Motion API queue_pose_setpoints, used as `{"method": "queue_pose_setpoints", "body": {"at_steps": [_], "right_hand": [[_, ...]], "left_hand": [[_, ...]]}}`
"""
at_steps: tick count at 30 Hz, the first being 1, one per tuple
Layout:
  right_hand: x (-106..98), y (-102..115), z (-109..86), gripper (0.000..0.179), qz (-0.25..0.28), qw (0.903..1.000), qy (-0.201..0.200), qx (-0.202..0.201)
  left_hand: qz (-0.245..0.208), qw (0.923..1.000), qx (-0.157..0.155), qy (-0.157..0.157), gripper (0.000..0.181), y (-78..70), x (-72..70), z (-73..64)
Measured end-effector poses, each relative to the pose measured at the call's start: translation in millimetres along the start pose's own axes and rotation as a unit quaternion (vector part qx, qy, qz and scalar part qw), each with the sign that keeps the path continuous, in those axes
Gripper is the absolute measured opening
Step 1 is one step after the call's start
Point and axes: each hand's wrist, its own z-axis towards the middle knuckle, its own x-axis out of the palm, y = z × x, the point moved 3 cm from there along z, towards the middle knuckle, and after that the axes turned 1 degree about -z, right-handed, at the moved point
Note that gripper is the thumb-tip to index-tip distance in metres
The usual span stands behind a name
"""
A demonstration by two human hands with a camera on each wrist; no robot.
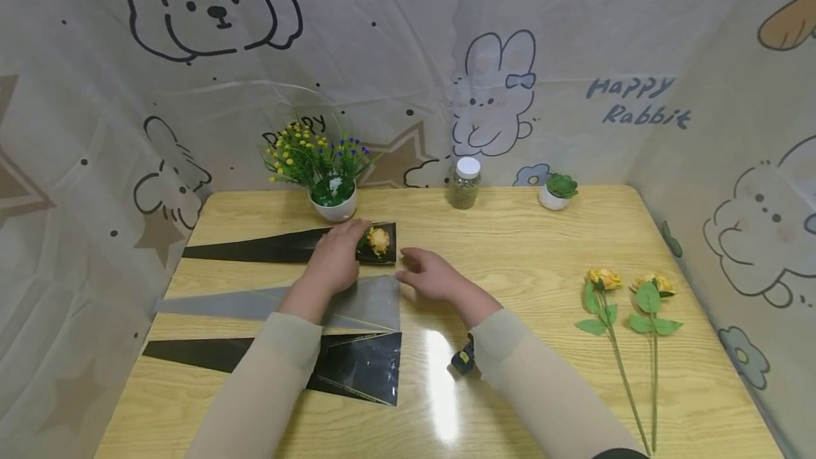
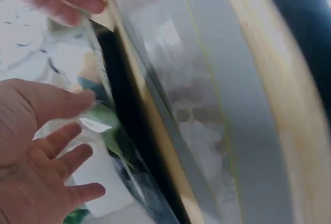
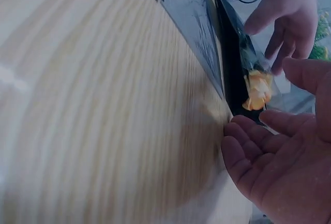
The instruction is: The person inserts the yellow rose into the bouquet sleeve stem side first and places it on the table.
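A yellow rose (image 1: 378,241) lies inside a long tapered flower sleeve (image 1: 268,247) with a black back and clear front. My left hand (image 1: 334,253) is over the sleeve just left of the bloom; in the left wrist view its fingers (image 2: 77,154) are spread and loosely bent, with nothing pinched. My right hand (image 1: 430,275) is beside the sleeve's wide end. In the right wrist view its thumb (image 3: 305,74) stands apart from the half-bent fingers, near the rose (image 3: 257,90), and it holds nothing. Whether the fingertips touch the film is unclear.
Below lie a grey sleeve (image 1: 372,299) and another black sleeve (image 1: 363,367). Two yellow roses (image 1: 604,278) with stems lie at right. A small dark object (image 1: 463,358) is by the right sleeve. Behind stand a potted plant (image 1: 334,204), a jar (image 1: 465,186) and a succulent (image 1: 557,191).
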Motion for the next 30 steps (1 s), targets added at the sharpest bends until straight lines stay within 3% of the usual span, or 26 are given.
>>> {"method": "queue_pose_setpoints", "body": {"at_steps": [4, 9, 12, 19, 30], "right_hand": [[-5.6, -11.6, -12.7, 0.056, 0.015, 0.9997, -0.019, 0.01], [-8.1, -21.7, -25.6, 0.051, 0.035, 0.9988, -0.032, 0.015], [-6.4, -22.9, -31.8, 0.049, 0.045, 0.9983, -0.034, 0.017], [6.4, -19.7, -39.6, 0.042, 0.04, 0.9984, -0.034, 0.019], [24.5, -8.4, -32.4, 0.029, -0.041, 0.9972, -0.059, 0.023]], "left_hand": [[-0.01, 0.9999, -0.001, 0.001, 0.059, -17.9, 6.4, -20.5], [0.026, 0.9976, -0.003, 0.064, 0.062, -35.7, 33.8, -40.5], [0.05, 0.9957, -0.003, 0.077, 0.063, -40.2, 45.8, -45.5], [0.036, 0.9967, -0.037, 0.063, 0.05, -40.9, 50.3, -47.5], [-0.007, 0.9985, -0.047, 0.027, 0.022, -34.7, 48.0, -45.2]]}}
